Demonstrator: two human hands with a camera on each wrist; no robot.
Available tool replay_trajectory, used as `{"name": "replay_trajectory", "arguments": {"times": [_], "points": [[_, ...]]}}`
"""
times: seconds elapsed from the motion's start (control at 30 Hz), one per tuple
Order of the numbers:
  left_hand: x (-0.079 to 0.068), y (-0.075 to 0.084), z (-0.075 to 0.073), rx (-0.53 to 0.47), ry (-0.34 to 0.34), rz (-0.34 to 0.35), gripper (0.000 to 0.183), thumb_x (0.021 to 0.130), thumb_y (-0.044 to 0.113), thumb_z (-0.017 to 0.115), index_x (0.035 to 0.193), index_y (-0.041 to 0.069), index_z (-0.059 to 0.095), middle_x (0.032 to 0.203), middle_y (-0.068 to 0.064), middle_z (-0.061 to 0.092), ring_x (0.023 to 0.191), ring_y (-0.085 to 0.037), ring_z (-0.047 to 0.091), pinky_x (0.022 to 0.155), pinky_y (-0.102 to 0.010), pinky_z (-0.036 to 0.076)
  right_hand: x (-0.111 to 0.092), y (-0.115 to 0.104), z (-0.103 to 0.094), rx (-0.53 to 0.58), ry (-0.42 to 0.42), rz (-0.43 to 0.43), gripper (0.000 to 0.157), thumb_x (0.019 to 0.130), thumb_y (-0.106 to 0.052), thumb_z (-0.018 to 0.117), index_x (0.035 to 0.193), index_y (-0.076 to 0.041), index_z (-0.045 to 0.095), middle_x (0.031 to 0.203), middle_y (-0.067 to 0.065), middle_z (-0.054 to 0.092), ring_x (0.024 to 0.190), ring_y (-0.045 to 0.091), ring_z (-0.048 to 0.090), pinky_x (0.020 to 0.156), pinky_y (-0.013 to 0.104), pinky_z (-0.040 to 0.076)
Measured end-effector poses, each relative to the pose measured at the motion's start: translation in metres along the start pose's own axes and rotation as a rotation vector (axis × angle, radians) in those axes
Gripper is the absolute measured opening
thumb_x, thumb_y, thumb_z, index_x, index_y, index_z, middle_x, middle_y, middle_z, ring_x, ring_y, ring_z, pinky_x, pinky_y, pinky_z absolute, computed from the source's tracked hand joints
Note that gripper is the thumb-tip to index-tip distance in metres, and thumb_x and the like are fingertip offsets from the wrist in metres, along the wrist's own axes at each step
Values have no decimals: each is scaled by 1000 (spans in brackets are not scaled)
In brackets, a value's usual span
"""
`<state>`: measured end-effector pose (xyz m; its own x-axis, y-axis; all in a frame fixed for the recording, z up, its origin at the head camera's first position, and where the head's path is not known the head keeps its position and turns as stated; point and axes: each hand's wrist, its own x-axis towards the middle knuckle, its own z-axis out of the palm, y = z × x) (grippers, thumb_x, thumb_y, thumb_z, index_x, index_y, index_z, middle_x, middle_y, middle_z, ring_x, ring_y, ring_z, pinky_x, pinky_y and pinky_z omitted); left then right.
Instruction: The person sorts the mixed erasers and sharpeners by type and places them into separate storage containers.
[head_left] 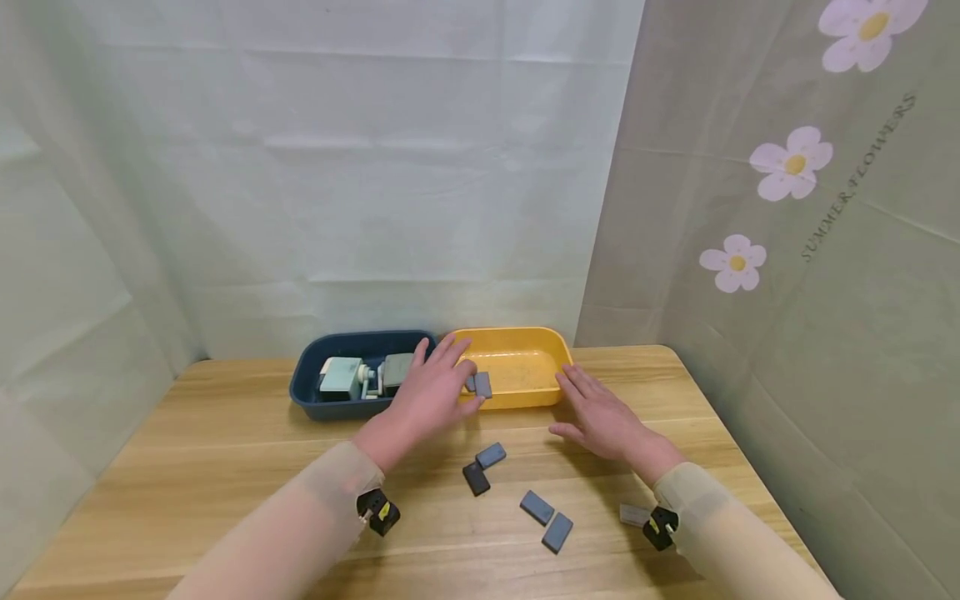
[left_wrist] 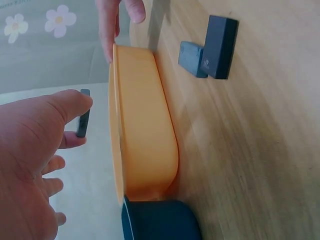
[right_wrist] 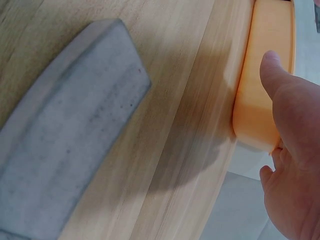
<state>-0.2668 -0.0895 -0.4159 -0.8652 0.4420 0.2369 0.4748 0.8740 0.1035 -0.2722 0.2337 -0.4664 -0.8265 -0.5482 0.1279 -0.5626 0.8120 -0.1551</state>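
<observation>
My left hand [head_left: 429, 392] is over the left end of the yellow tray [head_left: 513, 403], pinching a small dark grey rectangular block [left_wrist: 83, 120] between thumb and fingertip. In the left wrist view the block appears edge-on, above the level of the tray's rim, while the other fingers are loosely bent. My right hand [head_left: 603, 417] lies at the tray's right end, fingers extended along the outside of the rim and thumb held apart. On the wood below the tray, a grey-blue block [head_left: 491, 455] and a black block [head_left: 476, 479] sit close together.
Left of the yellow tray stands a dark blue tray [head_left: 315, 410] holding pale green and grey boxy items [head_left: 342, 379] with white fittings. Nearer me lie two grey blocks [head_left: 537, 507] and, by the right wrist, a lighter grey block [head_left: 633, 514]. Fabric curtains [head_left: 390, 167] hang behind the table.
</observation>
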Motion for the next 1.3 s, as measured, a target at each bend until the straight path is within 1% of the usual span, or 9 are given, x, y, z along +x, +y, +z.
{"name": "replay_trajectory", "arguments": {"times": [0.3,0.57,0.7,0.97,1.3], "points": [[20,-7,7,33,-2,-46,48,103,47,79,134,11,76,172,-17,43,163,-41,32,129,-73,21,2,-1,0,-3,-3,5,90,108,-44,73,169,8,32,176,30,29,164,46,25,131,60,28],[31,-11,13,2,-12,-110,48,103,45,79,137,12,75,172,-16,44,162,-39,33,129,-73,21,2,-1,0,5,-15,19,94,107,-47,74,170,7,30,177,29,26,166,45,22,132,59,26],[36,-13,17,-2,-26,-132,49,104,47,78,138,12,74,173,-17,42,163,-40,32,129,-74,21,2,0,0,1,-24,20,94,107,-48,73,171,6,29,177,29,26,166,45,21,132,59,25],[42,-13,21,-13,-42,-163,50,104,46,79,141,13,73,173,-17,41,163,-41,30,129,-74,19,2,0,1,4,-31,26,95,107,-48,73,171,6,29,178,28,24,166,44,20,132,59,25],[47,-17,29,-22,-58,-203,52,102,47,80,142,15,73,172,-17,43,163,-41,29,128,-76,18,1,-1,1,-3,-25,22,94,108,-48,72,171,6,30,178,28,25,166,44,21,132,58,25]]}}
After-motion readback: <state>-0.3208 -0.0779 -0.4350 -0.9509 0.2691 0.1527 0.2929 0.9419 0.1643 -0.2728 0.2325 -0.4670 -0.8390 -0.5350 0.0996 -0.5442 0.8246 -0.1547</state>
